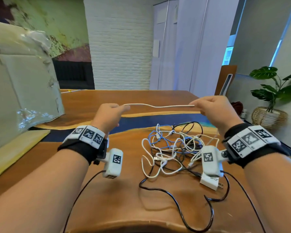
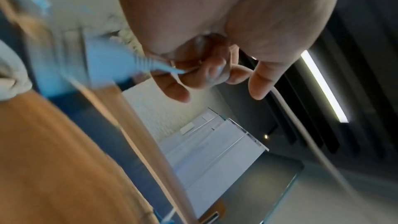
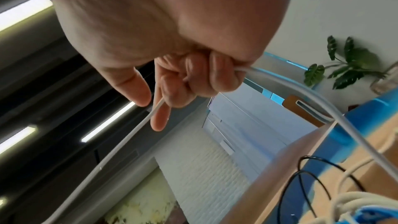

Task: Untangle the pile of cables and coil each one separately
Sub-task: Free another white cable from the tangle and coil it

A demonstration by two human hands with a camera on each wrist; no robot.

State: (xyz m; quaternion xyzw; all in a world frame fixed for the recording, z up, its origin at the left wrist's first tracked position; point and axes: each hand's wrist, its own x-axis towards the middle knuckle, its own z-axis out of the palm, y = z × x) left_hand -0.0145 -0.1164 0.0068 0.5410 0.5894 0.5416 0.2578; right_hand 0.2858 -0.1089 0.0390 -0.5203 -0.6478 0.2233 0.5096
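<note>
A white cable [image 1: 158, 106] is stretched level in the air between both hands, above the table. My left hand [image 1: 110, 113] pinches its left end; the left wrist view shows a pale blue plug [image 2: 120, 64] sticking out of the curled fingers [image 2: 213, 72]. My right hand [image 1: 212, 108] grips the cable's other part, which passes through the fist [image 3: 193, 77] and trails down to the pile. A tangled pile of white, blue and black cables [image 1: 173, 148] lies on the table under my right wrist, with a white plug adapter [image 1: 210, 182] at its near right edge.
The wooden table [image 1: 124, 190] has a dark blue inlay band [image 1: 141, 121] across it. A large cardboard box wrapped in plastic [image 1: 20, 84] stands on the left. A potted plant in a basket [image 1: 269, 105] stands off the table at right. Black wrist-camera leads [image 1: 84, 185] hang near me.
</note>
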